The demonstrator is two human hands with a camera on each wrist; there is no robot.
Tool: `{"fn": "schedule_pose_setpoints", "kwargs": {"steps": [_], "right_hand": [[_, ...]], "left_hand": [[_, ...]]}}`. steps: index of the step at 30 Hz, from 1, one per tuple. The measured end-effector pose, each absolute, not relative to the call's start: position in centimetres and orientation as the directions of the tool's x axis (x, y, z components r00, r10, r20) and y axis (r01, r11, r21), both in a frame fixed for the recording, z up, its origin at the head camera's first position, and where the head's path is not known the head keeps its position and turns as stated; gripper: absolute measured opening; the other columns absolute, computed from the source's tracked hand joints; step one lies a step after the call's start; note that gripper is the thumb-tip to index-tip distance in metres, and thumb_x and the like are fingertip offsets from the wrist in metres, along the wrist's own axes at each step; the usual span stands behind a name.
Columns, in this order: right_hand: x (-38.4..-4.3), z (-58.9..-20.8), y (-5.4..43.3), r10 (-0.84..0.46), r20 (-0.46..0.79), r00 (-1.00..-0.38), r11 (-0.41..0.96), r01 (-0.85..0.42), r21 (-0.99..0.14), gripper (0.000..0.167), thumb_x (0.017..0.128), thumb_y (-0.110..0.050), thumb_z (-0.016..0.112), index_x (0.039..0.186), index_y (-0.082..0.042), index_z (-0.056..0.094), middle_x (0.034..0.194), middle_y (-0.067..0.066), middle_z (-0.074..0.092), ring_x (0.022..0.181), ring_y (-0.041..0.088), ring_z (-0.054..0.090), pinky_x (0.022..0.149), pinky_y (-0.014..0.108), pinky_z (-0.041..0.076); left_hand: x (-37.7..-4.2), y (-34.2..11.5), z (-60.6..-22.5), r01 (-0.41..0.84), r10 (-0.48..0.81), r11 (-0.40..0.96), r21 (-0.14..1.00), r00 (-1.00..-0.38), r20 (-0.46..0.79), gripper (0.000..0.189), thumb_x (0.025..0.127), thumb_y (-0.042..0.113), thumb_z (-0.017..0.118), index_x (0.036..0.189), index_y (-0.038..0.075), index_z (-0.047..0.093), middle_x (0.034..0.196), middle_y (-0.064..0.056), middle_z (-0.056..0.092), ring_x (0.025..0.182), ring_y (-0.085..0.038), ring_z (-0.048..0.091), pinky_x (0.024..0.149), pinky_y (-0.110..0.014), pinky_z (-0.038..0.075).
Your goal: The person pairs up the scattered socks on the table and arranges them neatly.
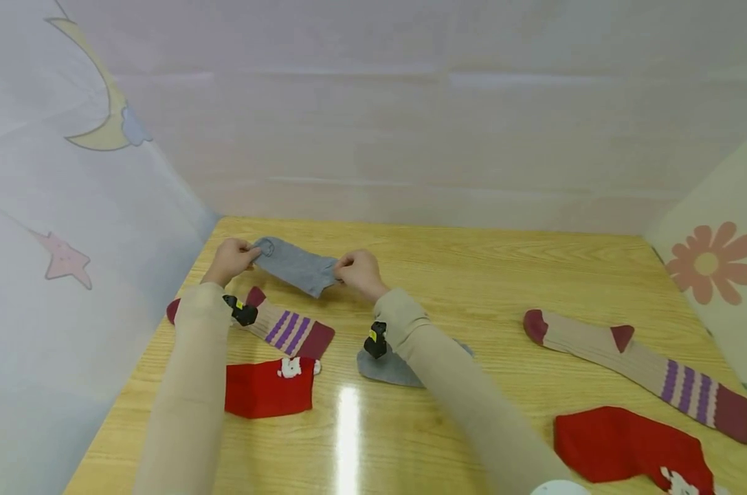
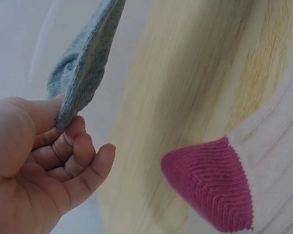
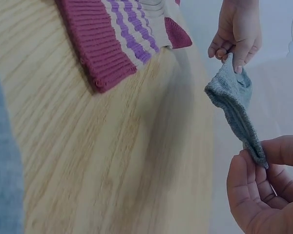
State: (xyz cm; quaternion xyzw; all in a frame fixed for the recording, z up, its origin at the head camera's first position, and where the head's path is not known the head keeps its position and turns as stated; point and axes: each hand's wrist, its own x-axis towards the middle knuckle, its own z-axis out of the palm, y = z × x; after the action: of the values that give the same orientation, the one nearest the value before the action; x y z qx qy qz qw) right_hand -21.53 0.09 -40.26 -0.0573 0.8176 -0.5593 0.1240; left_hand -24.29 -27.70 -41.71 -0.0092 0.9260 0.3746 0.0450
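A grey-blue sock (image 1: pixel 295 265) is stretched between both hands above the far left of the table. My left hand (image 1: pixel 230 260) pinches its left end between thumb and fingers, as the left wrist view also shows on the sock (image 2: pixel 83 63). The opposite end is pinched by my right hand (image 1: pixel 359 272), seen close up beside the sock (image 3: pixel 237 105) in the right wrist view. Beneath them lies a beige sock (image 1: pixel 286 326) with purple stripes and maroon ends, partly hidden by my left forearm. Another grey sock (image 1: pixel 388 368) lies under my right forearm, which covers part of it.
A red sock (image 1: pixel 271 390) with a white animal figure lies at the near left. At the right are a second striped beige sock (image 1: pixel 602 347) and a second red sock (image 1: pixel 627 443). Printed fabric walls (image 1: pixel 410 137) border the wooden table (image 1: pixel 472 268).
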Motion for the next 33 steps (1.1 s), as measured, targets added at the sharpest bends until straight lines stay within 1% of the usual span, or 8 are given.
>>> {"fn": "schedule_pose_setpoints", "kwargs": {"steps": [3, 5, 9, 14, 19, 22, 27, 33], "right_hand": [[-21.7, -40.2, 0.7, -0.253, -0.123, -0.96, 0.374, 0.02, -0.927, 0.012, 0.083, 0.001, 0.056, 0.085, 0.0, 0.067, 0.087, 0.011, 0.063, 0.08, 0.034, 0.061, 0.068, 0.039, 0.05], [-21.8, -40.2, 1.1, -0.264, -0.121, -0.957, 0.367, 0.016, -0.93, 0.011, 0.083, 0.001, 0.056, 0.085, 0.0, 0.067, 0.086, 0.011, 0.063, 0.08, 0.035, 0.06, 0.07, 0.041, 0.05], [-21.8, -40.2, 1.6, -0.279, -0.119, -0.953, 0.357, 0.012, -0.934, 0.01, 0.083, 0.001, 0.056, 0.083, 0.0, 0.066, 0.084, 0.011, 0.062, 0.072, 0.028, 0.058, 0.071, 0.046, 0.049], [-21.8, -40.1, 2.1, -0.288, -0.125, -0.949, 0.342, 0.02, -0.939, 0.009, 0.083, 0.001, 0.057, 0.081, 0.001, 0.065, 0.083, 0.011, 0.062, 0.067, 0.021, 0.056, 0.072, 0.046, 0.049], [-21.9, -40.0, 2.4, -0.288, -0.136, -0.948, 0.33, 0.035, -0.943, 0.008, 0.083, 0.001, 0.057, 0.083, 0.001, 0.065, 0.085, 0.012, 0.06, 0.074, 0.028, 0.06, 0.073, 0.045, 0.05], [-21.9, -40.0, 2.7, -0.286, -0.137, -0.948, 0.323, 0.039, -0.946, 0.007, 0.083, 0.001, 0.057, 0.084, 0.001, 0.065, 0.085, 0.012, 0.06, 0.078, 0.031, 0.06, 0.074, 0.044, 0.05], [-22.0, -40.0, 3.2, -0.279, -0.137, -0.95, 0.299, 0.05, -0.953, 0.007, 0.083, 0.001, 0.058, 0.085, 0.002, 0.064, 0.086, 0.014, 0.061, 0.081, 0.034, 0.061, 0.075, 0.044, 0.05], [-22.1, -40.1, 3.7, -0.265, -0.157, -0.951, 0.273, 0.082, -0.959, 0.007, 0.084, 0.001, 0.058, 0.086, 0.003, 0.064, 0.091, 0.015, 0.06, 0.079, 0.031, 0.061, 0.076, 0.044, 0.05]], "left_hand": [[-24.2, -27.4, -41.4, -0.046, 0.028, 0.721, 0.691, -0.995, -0.095, 0.028, 0.095, 0.018, 0.049, 0.094, -0.008, 0.06, 0.086, -0.022, 0.06, 0.08, -0.034, 0.061, 0.074, -0.042, 0.049], [-24.1, -27.2, -41.2, -0.042, 0.038, 0.718, 0.695, -0.994, -0.099, 0.027, 0.094, 0.017, 0.049, 0.095, -0.008, 0.06, 0.091, -0.023, 0.059, 0.081, -0.034, 0.061, 0.075, -0.044, 0.049], [-23.9, -26.8, -41.0, -0.04, 0.048, 0.702, 0.711, -0.993, -0.104, 0.026, 0.094, 0.015, 0.051, 0.097, -0.009, 0.059, 0.097, -0.024, 0.058, 0.082, -0.035, 0.061, 0.077, -0.045, 0.048], [-23.7, -26.5, -41.0, -0.041, 0.047, 0.694, 0.719, -0.994, -0.102, 0.025, 0.094, 0.016, 0.051, 0.099, -0.007, 0.058, 0.094, -0.023, 0.06, 0.082, -0.035, 0.061, 0.077, -0.046, 0.047], [-23.4, -26.3, -40.9, -0.018, 0.049, 0.67, 0.742, -0.996, -0.069, 0.025, 0.094, 0.014, 0.051, 0.103, -0.009, 0.056, 0.097, -0.025, 0.06, 0.079, -0.033, 0.061, 0.076, -0.047, 0.047], [-23.2, -26.2, -40.9, 0.021, 0.058, 0.682, 0.731, -0.998, -0.025, 0.025, 0.094, 0.013, 0.051, 0.102, -0.01, 0.059, 0.093, -0.024, 0.061, 0.076, -0.032, 0.061, 0.072, -0.044, 0.048], [-22.9, -26.0, -40.9, 0.045, 0.064, 0.686, 0.726, -0.998, 0.001, 0.023, 0.093, 0.013, 0.051, 0.093, -0.007, 0.062, 0.081, -0.017, 0.062, 0.075, -0.035, 0.061, 0.065, -0.036, 0.048], [-22.6, -25.9, -40.9, 0.027, 0.064, 0.67, 0.742, -0.998, -0.022, 0.023, 0.093, 0.015, 0.051, 0.092, -0.006, 0.062, 0.081, -0.014, 0.062, 0.075, -0.032, 0.061, 0.067, -0.036, 0.047]]}}
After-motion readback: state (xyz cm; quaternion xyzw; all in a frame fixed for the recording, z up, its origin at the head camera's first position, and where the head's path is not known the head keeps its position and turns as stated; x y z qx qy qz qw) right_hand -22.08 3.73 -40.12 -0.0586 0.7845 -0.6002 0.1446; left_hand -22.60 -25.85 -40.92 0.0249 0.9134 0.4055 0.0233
